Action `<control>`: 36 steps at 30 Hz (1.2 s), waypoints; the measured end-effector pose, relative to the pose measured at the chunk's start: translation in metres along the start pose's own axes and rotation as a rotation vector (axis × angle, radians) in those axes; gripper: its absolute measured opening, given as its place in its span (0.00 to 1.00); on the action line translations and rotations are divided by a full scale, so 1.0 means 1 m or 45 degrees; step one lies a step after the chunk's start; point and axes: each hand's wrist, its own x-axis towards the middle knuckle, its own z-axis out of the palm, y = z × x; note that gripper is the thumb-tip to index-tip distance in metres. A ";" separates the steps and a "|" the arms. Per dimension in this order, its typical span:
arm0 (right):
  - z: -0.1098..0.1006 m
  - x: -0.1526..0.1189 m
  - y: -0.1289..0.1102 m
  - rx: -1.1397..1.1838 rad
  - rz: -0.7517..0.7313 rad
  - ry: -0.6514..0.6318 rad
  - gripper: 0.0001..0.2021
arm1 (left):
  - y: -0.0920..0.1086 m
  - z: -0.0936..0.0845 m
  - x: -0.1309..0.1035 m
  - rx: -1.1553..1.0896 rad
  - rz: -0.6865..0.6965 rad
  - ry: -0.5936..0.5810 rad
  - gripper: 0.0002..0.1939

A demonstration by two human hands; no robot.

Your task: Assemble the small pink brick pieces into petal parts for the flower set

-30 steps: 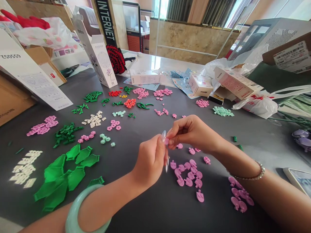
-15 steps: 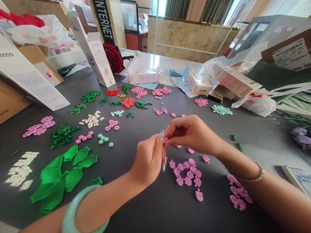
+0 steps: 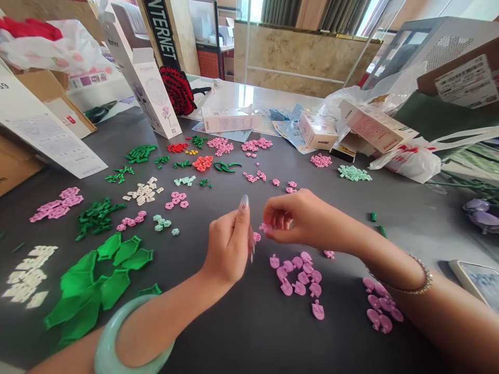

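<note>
My right hand [image 3: 290, 215] pinches a small pink building-block piece [image 3: 265, 227] between thumb and fingertips. Just left of it, my left hand [image 3: 230, 241] is curled with its thumb pointing up. Another small pink piece [image 3: 256, 237] shows at the left fingers, which seem to hold it; they partly hide it. A narrow gap separates the two hands. On the dark table below them lies a cluster of pink petal-shaped pieces [image 3: 300, 275]. A second group of pink rounded pieces [image 3: 384, 306] rests beside my right forearm.
Sorted piles cover the table: large green leaf pieces [image 3: 88, 288], white pieces [image 3: 144, 191], orange-red pieces [image 3: 202, 163] and mint pieces [image 3: 354, 173]. Tall white box [image 3: 156, 98] and small boxes [image 3: 317, 131] stand behind. A phone [image 3: 475, 283] lies at right.
My hands have moved apart from where they met. The right hand has drawn slightly away with a pink piece, and my left thumb has lifted upright.
</note>
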 end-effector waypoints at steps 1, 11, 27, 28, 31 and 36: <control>0.000 0.000 0.002 -0.058 0.025 -0.091 0.02 | 0.000 0.000 0.000 0.028 0.027 0.019 0.28; 0.001 -0.001 0.011 -0.318 0.142 -0.414 0.10 | 0.005 -0.001 0.003 -0.012 -0.005 0.106 0.30; 0.010 0.035 0.008 -0.147 -0.114 -0.199 0.05 | -0.003 0.001 0.008 -0.294 -0.282 0.113 0.28; 0.004 0.035 0.007 -0.107 -0.107 -0.140 0.04 | -0.004 0.001 0.008 -0.281 -0.283 0.117 0.28; -0.009 0.033 0.004 0.084 -0.092 -0.020 0.04 | -0.005 0.001 0.008 -0.227 -0.329 0.092 0.27; -0.010 0.037 0.008 0.341 -0.140 -0.130 0.03 | -0.006 0.002 0.006 -0.213 -0.360 -0.045 0.23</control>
